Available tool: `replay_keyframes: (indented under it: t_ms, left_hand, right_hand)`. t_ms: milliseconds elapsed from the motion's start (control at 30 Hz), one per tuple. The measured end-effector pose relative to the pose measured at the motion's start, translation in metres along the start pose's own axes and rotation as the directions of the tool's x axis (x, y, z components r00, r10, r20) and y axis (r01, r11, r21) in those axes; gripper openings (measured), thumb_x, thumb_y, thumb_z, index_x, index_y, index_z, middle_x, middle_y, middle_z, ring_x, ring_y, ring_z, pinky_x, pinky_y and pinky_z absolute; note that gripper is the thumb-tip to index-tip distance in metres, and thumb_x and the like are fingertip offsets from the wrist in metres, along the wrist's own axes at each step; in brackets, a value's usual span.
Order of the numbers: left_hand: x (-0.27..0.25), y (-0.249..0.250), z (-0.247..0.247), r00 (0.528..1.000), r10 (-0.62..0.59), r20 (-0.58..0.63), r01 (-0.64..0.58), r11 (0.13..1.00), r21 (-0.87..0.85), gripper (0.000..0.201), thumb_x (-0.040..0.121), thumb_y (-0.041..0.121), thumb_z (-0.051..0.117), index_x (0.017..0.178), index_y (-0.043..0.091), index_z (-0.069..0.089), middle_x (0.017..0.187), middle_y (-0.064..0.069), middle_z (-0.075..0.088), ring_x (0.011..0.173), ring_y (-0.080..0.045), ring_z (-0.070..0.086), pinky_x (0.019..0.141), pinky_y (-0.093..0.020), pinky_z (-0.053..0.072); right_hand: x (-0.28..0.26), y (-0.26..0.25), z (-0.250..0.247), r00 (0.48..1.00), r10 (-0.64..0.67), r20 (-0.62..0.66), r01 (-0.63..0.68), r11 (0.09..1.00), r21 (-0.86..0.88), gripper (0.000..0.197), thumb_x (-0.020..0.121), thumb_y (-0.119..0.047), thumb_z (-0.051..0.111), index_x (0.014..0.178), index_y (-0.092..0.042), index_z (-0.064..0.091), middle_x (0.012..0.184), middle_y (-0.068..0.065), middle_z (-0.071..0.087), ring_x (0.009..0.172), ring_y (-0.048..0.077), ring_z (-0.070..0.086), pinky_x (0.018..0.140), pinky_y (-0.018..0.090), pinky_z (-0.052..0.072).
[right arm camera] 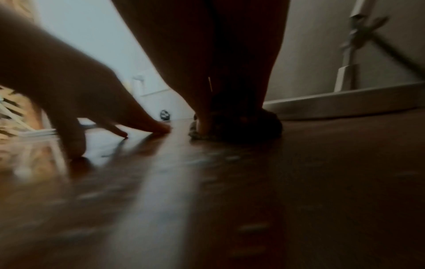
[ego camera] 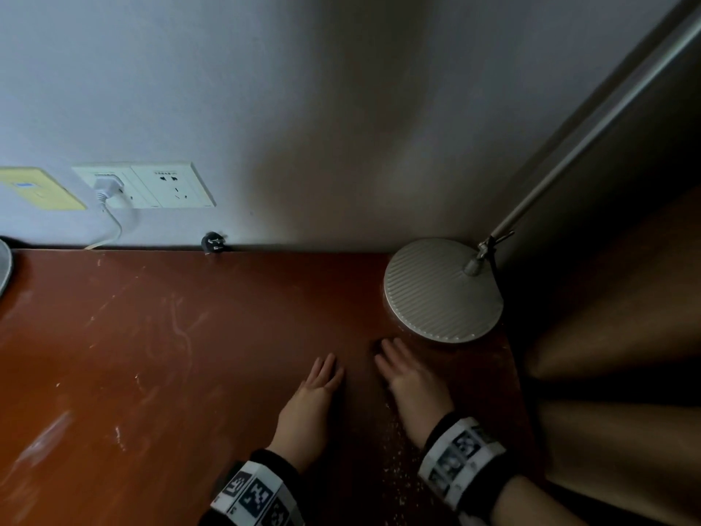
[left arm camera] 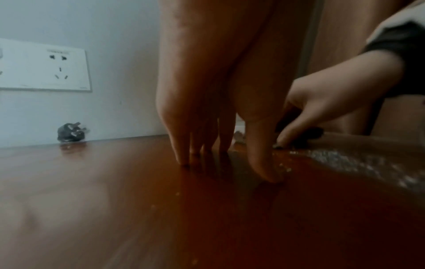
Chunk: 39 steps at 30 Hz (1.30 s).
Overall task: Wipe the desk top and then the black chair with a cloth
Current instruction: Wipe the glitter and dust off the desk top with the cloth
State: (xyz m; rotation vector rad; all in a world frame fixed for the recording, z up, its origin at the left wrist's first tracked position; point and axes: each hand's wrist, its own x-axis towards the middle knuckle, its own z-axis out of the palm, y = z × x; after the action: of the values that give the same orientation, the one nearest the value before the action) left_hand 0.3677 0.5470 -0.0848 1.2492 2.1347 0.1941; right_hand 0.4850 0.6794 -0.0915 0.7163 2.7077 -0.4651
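The desk top (ego camera: 189, 354) is reddish-brown wood with smears and pale crumbs (ego camera: 398, 468). My right hand (ego camera: 394, 358) lies near the desk's right end, just in front of the lamp base. Its fingers press down on a small dark wadded cloth (right arm camera: 264, 125), which also shows under that hand (left arm camera: 310, 112) as a dark cloth (left arm camera: 310, 133). My left hand (ego camera: 328, 368) lies beside it to the left, holding nothing, its straight fingertips (left arm camera: 184, 160) touching the wood. The black chair is not in view.
A round ribbed lamp base (ego camera: 440, 290) stands at the back right, its metal arm (ego camera: 591, 123) slanting up. Brown curtain (ego camera: 626, 336) hangs past the desk's right edge. Wall sockets (ego camera: 170, 186) carry a white plug; a loose black plug (ego camera: 213, 242) lies by the wall.
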Motion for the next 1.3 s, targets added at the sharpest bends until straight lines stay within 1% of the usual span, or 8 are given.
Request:
replay_keyframes:
  t_ms: [67,167,333,533,700,933,1100,1300]
  left_hand:
    - [-0.002,-0.002,0.002,0.999,0.001,-0.044,-0.001,1.0,-0.011,0.075,0.094,0.005,0.048,0.151,0.027,0.007,0.157,0.008,-0.012,0.144,-0.011,-0.011,0.116,-0.027,0.011]
    - [0.002,-0.002,0.004,0.997,-0.003,-0.071,0.002,1.0,-0.026,0.072,0.094,0.004,0.047,0.151,0.027,0.01,0.158,0.007,-0.01,0.144,-0.011,-0.01,0.115,-0.025,0.013]
    - [0.0,-0.004,0.004,0.997,0.006,-0.075,-0.008,0.999,-0.032,0.07,0.096,0.01,0.046,0.151,0.027,0.007,0.153,0.014,-0.015,0.145,-0.009,-0.009,0.112,-0.024,0.022]
    - [-0.022,-0.011,0.011,0.998,0.005,-0.055,-0.005,1.0,-0.009,0.078,0.094,0.014,0.051,0.151,0.03,-0.001,0.152,0.016,-0.02,0.141,-0.006,-0.017,0.107,-0.02,0.03]
    - [-0.039,-0.02,0.027,0.992,-0.065,-0.11,0.064,0.998,-0.015,0.086,0.094,0.024,0.055,0.147,0.026,-0.014,0.143,0.012,-0.033,0.137,-0.006,-0.024,0.114,-0.018,0.017]
    - [-0.059,-0.025,0.026,0.992,-0.117,-0.046,0.118,0.993,0.027,0.093,0.091,0.036,0.057,0.14,0.027,-0.022,0.143,0.011,-0.034,0.133,-0.005,-0.026,0.116,-0.024,0.002]
    - [-0.055,-0.013,0.029,0.999,-0.014,-0.039,0.014,1.0,0.0,0.075,0.097,0.024,0.047,0.148,0.026,-0.008,0.143,0.011,-0.03,0.135,-0.005,-0.025,0.117,-0.025,-0.007]
    - [-0.052,0.003,0.037,1.0,-0.018,-0.013,0.018,0.999,-0.033,0.077,0.096,0.013,0.049,0.151,0.025,-0.004,0.143,0.016,-0.028,0.142,-0.009,-0.017,0.116,-0.026,0.0]
  right_hand:
    - [-0.002,0.02,-0.003,0.99,0.062,-0.126,-0.057,0.997,0.044,0.053,0.093,0.001,0.034,0.145,-0.01,0.032,0.156,0.005,0.013,0.144,0.02,0.014,0.115,0.033,0.02]
    - [-0.006,0.002,0.013,0.989,-0.018,-0.144,0.025,0.999,0.044,0.054,0.072,-0.003,0.032,0.103,-0.017,0.074,0.12,0.002,0.065,0.111,0.019,0.062,0.083,0.029,0.055]
    - [-0.028,-0.037,0.019,0.954,-0.292,-0.073,0.295,0.955,0.035,0.05,0.068,-0.017,0.037,0.095,-0.037,0.074,0.111,-0.014,0.068,0.102,0.004,0.065,0.081,0.014,0.05]
    - [-0.001,0.009,-0.008,0.998,-0.036,-0.042,0.04,0.996,0.085,0.058,0.096,0.001,0.035,0.148,-0.02,0.022,0.158,-0.001,0.001,0.145,0.015,-0.004,0.118,0.028,0.011]
    - [-0.032,-0.06,0.005,0.918,-0.384,0.1,0.38,0.923,0.061,0.053,0.096,-0.008,0.011,0.149,-0.011,0.017,0.158,0.005,-0.003,0.145,0.02,-0.006,0.116,0.028,0.0]
    - [0.011,-0.001,0.004,0.998,-0.032,-0.055,0.038,0.992,0.116,0.063,0.093,0.003,0.041,0.148,-0.021,0.022,0.158,-0.001,0.001,0.145,0.015,-0.004,0.117,0.03,0.015]
    - [-0.053,-0.041,0.013,0.905,-0.407,0.123,0.403,0.913,0.06,0.058,0.095,0.004,0.028,0.149,-0.017,0.019,0.157,-0.002,-0.007,0.144,0.013,-0.011,0.114,0.022,-0.001]
    - [-0.026,0.062,0.006,0.994,-0.017,-0.105,0.036,0.982,0.184,0.063,0.091,0.01,0.039,0.146,-0.018,0.026,0.157,0.001,0.005,0.145,0.013,0.002,0.109,0.013,0.002]
